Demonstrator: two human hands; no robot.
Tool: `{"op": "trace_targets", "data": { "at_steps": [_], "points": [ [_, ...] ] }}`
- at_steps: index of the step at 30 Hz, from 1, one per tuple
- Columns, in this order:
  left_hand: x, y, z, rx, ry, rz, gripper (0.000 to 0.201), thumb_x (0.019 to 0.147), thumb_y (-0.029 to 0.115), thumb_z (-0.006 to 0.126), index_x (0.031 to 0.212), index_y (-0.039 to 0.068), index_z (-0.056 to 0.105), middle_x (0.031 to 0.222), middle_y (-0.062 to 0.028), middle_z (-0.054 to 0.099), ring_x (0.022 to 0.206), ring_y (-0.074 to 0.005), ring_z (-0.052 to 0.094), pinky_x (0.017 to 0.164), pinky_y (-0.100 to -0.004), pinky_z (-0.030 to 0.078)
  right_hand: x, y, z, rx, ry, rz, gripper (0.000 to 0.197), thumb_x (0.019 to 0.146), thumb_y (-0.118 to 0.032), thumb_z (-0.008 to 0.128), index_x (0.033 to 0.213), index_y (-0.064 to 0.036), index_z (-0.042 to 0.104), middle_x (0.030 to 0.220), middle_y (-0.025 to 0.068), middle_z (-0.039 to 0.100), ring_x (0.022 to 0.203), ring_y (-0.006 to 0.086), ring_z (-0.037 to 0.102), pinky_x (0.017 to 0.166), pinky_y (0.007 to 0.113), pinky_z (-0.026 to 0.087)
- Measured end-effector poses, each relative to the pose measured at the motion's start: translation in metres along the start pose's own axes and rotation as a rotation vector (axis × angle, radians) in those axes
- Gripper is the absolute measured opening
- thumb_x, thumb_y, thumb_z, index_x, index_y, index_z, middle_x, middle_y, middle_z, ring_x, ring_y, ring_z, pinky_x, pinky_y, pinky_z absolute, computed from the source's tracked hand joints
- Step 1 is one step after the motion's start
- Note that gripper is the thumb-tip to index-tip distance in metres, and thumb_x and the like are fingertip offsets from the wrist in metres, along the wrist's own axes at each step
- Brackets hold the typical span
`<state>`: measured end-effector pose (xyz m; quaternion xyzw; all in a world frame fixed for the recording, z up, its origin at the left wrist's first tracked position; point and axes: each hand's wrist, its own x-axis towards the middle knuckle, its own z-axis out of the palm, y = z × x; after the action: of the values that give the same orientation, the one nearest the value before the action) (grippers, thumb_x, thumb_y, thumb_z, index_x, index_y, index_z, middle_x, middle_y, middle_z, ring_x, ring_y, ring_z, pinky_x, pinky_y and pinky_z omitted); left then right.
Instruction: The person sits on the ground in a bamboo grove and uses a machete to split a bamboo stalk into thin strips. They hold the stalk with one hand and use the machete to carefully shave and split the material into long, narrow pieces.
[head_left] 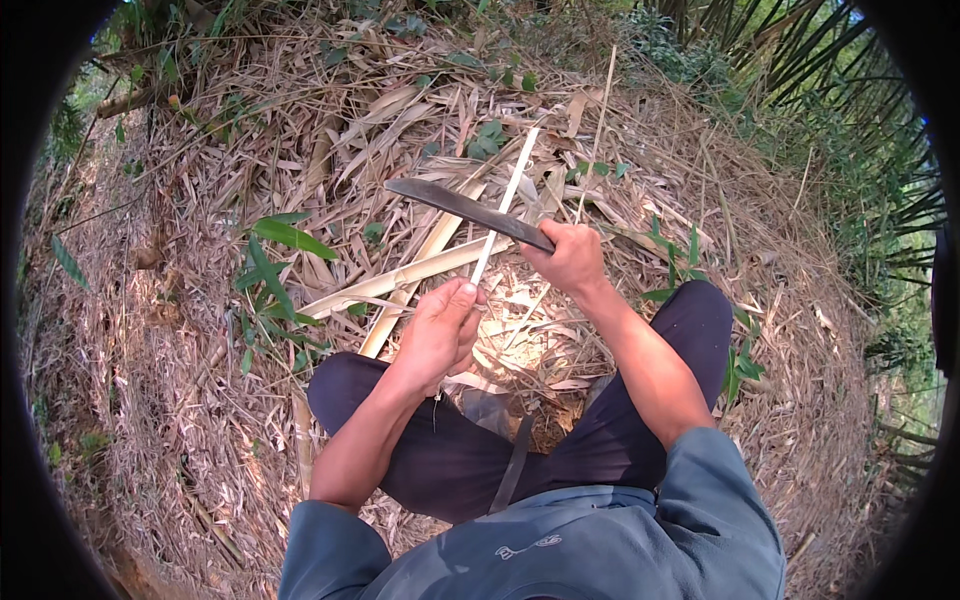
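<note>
My left hand is closed on the near end of a thin pale bamboo strip, thumb on top. The strip slants away from me, up and to the right. My right hand grips a machete by its handle, which my fingers hide. Its long dark blade points left and crosses the strip; whether the two touch I cannot tell. Just beyond my left hand, split bamboo pieces lie crossed on the ground.
Dry bamboo leaves cover the ground around my bent legs. A leafy green shoot stands to the left of the split pieces. A thin upright stalk rises beyond my right hand. Green plants border the right side.
</note>
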<state>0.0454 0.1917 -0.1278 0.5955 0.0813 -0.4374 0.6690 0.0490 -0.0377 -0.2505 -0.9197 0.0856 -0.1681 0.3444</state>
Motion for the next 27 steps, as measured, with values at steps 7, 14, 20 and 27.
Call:
{"op": "trace_targets", "data": {
  "at_steps": [7, 14, 20, 27],
  "points": [
    [-0.006, -0.006, -0.005, -0.028, -0.02, -0.029, 0.024, 0.11, 0.03, 0.042, 0.102, 0.01, 0.052, 0.057, 0.0068, 0.032, 0.039, -0.0044, 0.023, 0.033, -0.0229, 0.023, 0.007, 0.003, -0.003, -0.031, -0.134, 0.188, 0.028, 0.083, -0.036, 0.07, 0.087, -0.0084, 0.074, 0.072, 0.018, 0.071, 0.071, 0.0383, 0.071, 0.072, 0.047, 0.057],
    [-0.016, -0.001, 0.016, 0.004, -0.171, 0.005, 0.025, 0.11, 0.031, 0.042, 0.102, 0.01, 0.052, 0.058, 0.0066, 0.031, 0.039, -0.0044, 0.025, 0.034, -0.0224, 0.026, 0.022, 0.121, 0.011, -0.103, 0.032, 0.802, 0.032, 0.086, -0.029, 0.066, 0.087, 0.0022, 0.072, 0.065, 0.0154, 0.068, 0.058, 0.0259, 0.065, 0.058, 0.041, 0.052],
    [0.012, -0.003, -0.01, -0.016, 0.139, 0.189, 0.023, 0.109, 0.028, 0.044, 0.111, 0.007, 0.053, 0.063, 0.0048, 0.037, 0.043, -0.0053, 0.031, 0.038, -0.0227, 0.032, 0.024, 0.048, -0.018, 1.488, 0.001, 1.153, 0.025, 0.092, -0.026, 0.058, 0.098, -0.0018, 0.059, 0.06, -0.0041, 0.047, 0.049, 0.0076, 0.046, 0.047, 0.028, 0.041],
    [0.019, -0.003, -0.009, 0.044, 0.171, 0.365, 0.024, 0.108, 0.025, 0.048, 0.115, 0.003, 0.054, 0.071, -0.0003, 0.055, 0.052, -0.0059, 0.051, 0.051, -0.0242, 0.052, -0.017, 0.043, 0.034, 1.409, -0.223, 1.287, 0.014, 0.089, -0.017, 0.052, 0.096, -0.0064, 0.047, 0.075, 0.0081, 0.057, 0.058, 0.0157, 0.056, 0.046, 0.028, 0.047]
  ]
}}
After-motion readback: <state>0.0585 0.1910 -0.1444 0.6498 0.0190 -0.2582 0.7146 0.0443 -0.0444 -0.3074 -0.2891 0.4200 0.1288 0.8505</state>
